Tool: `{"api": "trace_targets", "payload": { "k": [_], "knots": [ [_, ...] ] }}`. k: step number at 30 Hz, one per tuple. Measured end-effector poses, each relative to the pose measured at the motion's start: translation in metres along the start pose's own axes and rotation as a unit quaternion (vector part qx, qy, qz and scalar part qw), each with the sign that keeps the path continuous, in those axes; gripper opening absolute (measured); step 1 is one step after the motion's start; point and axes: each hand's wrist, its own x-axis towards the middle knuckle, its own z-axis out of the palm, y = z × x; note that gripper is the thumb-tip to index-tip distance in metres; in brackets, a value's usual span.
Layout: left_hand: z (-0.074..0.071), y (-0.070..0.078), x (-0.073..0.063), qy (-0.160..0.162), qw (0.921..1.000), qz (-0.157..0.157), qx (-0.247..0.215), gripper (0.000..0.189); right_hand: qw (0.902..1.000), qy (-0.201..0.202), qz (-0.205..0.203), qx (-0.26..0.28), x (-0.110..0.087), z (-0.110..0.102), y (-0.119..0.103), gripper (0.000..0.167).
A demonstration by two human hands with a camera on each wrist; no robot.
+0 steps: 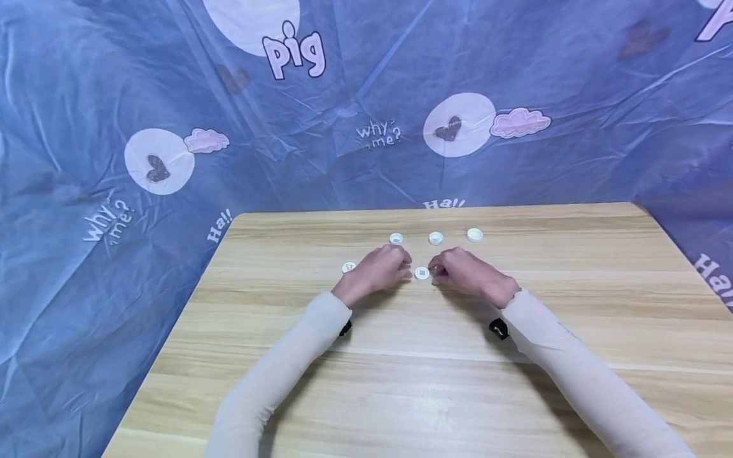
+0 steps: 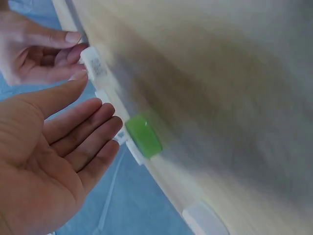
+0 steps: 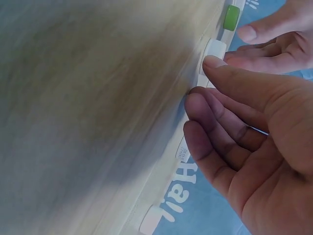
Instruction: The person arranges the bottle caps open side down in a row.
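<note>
A small round white piece (image 1: 422,273) with a grey square mark on top lies on the table between the two hands. It shows as the white piece (image 2: 94,62) in the left wrist view and the white piece (image 3: 212,51) in the right. My left hand (image 1: 380,270) is just left of it, fingers relaxed and thumb stretched toward it, holding nothing. From the other side my right hand (image 1: 462,272) comes up close, thumb forward and fingers loosely bent, with nothing held. Near the left fingertips sits a green piece (image 2: 143,136), hidden behind that hand in the head view.
Behind the hands, three more white round pieces stand in a row: left (image 1: 396,238), middle (image 1: 436,238) and right (image 1: 474,235). Another white piece (image 1: 349,267) is beside the left wrist. The wooden table (image 1: 401,394) ends at a blue printed cloth (image 1: 343,165).
</note>
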Motion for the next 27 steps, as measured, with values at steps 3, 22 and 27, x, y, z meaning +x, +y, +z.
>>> {"api": "trace_targets", "payload": {
  "k": [3, 22, 27],
  "knots": [
    [-0.005, -0.005, -0.002, 0.004, 0.9999, -0.005, -0.013, 0.011, 1.0, 0.006, 0.004, 0.002, 0.0, -0.001, 0.001, 0.031],
    [-0.015, -0.039, -0.007, 0.026, 0.9962, -0.069, -0.047, 0.013, 0.9981, 0.044, 0.042, -0.009, 0.031, -0.001, -0.001, 0.006],
    [-0.017, -0.045, 0.0, 0.028, 0.9954, -0.082, -0.039, 0.033, 0.9978, 0.046, 0.047, -0.012, 0.049, 0.001, -0.003, 0.01]
  ]
}}
